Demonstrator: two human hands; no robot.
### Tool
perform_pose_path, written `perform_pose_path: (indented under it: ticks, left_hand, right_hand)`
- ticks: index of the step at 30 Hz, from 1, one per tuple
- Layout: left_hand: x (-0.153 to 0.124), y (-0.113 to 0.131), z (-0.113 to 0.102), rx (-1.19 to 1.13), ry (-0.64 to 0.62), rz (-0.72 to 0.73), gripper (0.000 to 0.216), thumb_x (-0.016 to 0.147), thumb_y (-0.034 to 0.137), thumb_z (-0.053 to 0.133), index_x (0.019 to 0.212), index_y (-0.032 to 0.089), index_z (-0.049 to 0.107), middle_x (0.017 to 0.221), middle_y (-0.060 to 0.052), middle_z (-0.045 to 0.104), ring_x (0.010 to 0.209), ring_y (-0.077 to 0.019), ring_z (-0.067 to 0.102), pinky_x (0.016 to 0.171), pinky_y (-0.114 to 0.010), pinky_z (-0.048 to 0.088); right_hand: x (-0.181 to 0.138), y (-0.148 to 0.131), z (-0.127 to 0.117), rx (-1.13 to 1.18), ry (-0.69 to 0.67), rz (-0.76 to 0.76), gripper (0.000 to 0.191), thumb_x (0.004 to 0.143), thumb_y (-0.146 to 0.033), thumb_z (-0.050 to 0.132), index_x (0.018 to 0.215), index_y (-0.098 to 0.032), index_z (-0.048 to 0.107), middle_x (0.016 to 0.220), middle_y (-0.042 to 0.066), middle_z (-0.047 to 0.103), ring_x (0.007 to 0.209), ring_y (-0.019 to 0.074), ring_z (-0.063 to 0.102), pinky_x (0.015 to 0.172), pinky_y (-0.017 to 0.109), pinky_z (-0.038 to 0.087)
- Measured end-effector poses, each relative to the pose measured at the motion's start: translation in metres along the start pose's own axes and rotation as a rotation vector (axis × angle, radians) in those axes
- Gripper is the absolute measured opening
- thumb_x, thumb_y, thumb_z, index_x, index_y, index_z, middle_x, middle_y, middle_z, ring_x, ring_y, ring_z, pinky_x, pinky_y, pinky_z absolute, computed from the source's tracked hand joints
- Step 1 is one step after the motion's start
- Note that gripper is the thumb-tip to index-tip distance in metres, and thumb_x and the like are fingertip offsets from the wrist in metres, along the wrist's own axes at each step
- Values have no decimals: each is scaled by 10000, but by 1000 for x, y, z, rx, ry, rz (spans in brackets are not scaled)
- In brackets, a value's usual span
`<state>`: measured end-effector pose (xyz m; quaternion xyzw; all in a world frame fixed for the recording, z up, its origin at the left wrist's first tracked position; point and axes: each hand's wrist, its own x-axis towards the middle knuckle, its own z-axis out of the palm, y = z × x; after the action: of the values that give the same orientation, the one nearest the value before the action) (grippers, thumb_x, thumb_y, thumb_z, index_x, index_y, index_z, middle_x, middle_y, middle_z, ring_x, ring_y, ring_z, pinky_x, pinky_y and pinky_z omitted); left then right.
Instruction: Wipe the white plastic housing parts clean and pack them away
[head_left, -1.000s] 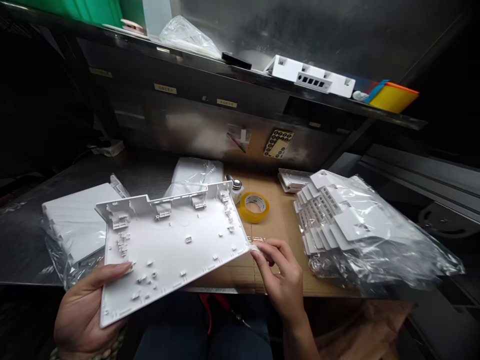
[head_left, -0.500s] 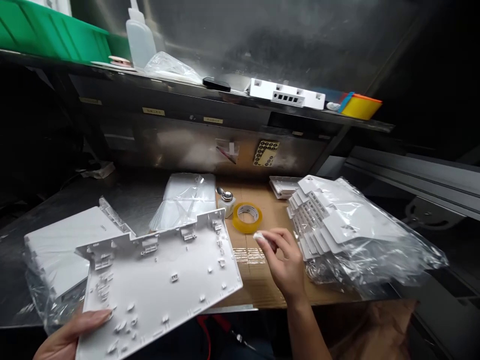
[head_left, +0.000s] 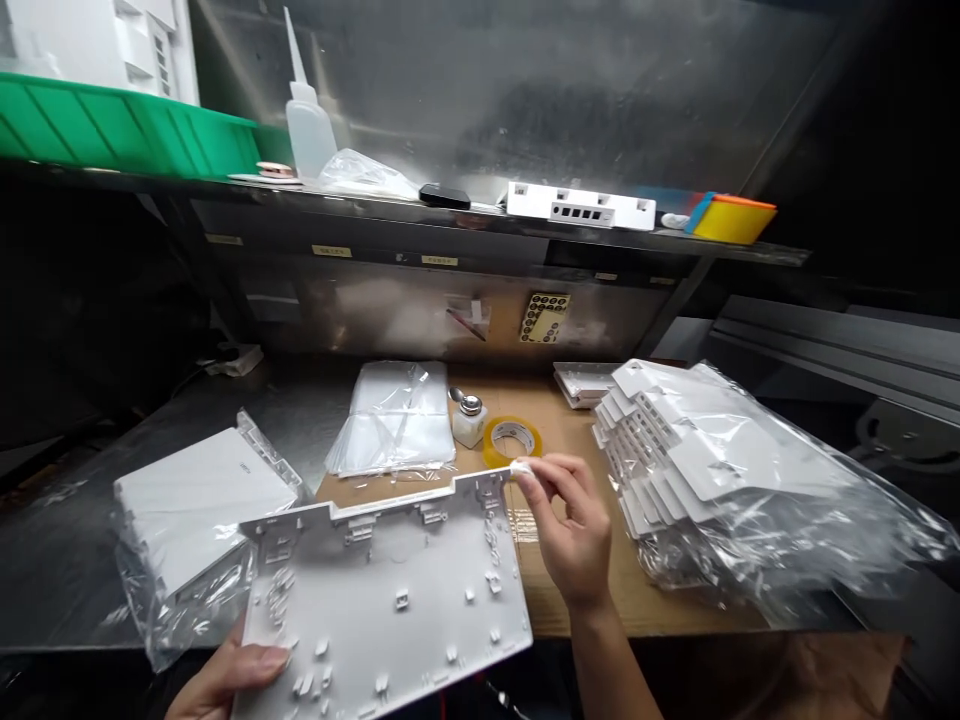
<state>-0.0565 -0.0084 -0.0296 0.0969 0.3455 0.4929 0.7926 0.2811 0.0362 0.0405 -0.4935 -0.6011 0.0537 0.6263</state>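
Since half a second ago, the right hand (head_left: pixel 568 520) has moved from a place apart at the right to the upper right corner of the white plastic cover (head_left: pixel 420 565). Largest is the desk (head_left: pixel 315 400), dark metal, partly covered by brown cardboard (head_left: pixel 656 610). Taking the cover as centre of the clock, a pile of similar white covers (head_left: pixel 735 450) in clear plastic lies between 2 and 3 o'clock.

The white plastic cover itself is held tilted, before the near side of the desk, with its inner face to the viewer. It is shallow and greyish in shadow; its far edge is a raised wall with a step, and many small clips and posts stand on the face. The bottom is cut by the frame.

At 12 o'clock lie flat clear bags (head_left: pixel 397 415). At 8 o'clock the left hand (head_left: pixel 232 675) grips the cover, thumb on the inner face, fingers hidden. Towards 2 o'clock the right hand pinches a small white wad (head_left: pixel 520 469), which seems to touch the corner.
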Motion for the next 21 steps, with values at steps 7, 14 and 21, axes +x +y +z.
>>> perform_pose_path:
  ticks: [7,14,21]
  left_hand:
    - [-7,-14,74,105,86,213,1095,603,-114,705,1537,390,435,1120,-64,810,1012,-404,749,929,-552,623]
    - [-1,-38,113,48,97,189,1167,690,-57,725,1634,339,164,1230,-118,767,1062,-350,750,948,-470,610]
    - [4,-58,133,38,-107,178,918,709,46,795,1481,450,506,1562,28,541,1415,-279,519,1078,-298,489]
  right_hand:
    - [-2,28,-10,-178,-97,-51,135,969,-209,687,1088,-225,749,972,22,659,735,115,576,665,259,497]
    - [-12,-15,19,-85,-67,-209,188,942,-142,695,1111,-224,715,977,51,646,796,155,623,684,265,550]
    - [-10,-73,48,63,-41,-304,330,911,-49,668,1173,-246,706,982,50,662,867,178,672,763,298,586]
